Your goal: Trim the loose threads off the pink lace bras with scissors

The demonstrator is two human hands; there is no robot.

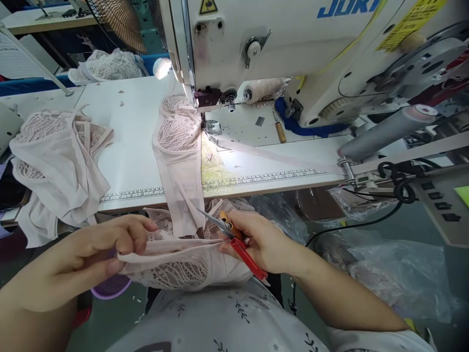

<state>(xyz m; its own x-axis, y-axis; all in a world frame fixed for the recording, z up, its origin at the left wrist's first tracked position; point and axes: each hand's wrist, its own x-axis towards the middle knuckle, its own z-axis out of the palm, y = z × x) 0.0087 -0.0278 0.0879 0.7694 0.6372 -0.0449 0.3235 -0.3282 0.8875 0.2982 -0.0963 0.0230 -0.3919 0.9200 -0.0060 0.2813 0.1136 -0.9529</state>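
Stretched between my two hands, in front of the table edge, is a pale pink lace bra piece (179,269). My left hand (98,249) pinches its left end between thumb and fingers. Red-handled scissors (249,259) sit in my right hand (267,239), blades pointing up and left; the same hand also grips the right end of the fabric. An orange-brown piece (229,225) shows beside the scissors, partly covered by my fingers. Another pink lace bra piece (179,142) lies under the sewing machine's needle area and hangs over the table edge.
A white sewing machine (293,49) stands over the table (132,132). Pink bra pieces (62,161) are heaped at the left, more lace (110,66) behind. A pale tape (278,156) runs from a grey roller (388,129) to the needle area. Plastic bags (399,269) lie at right.
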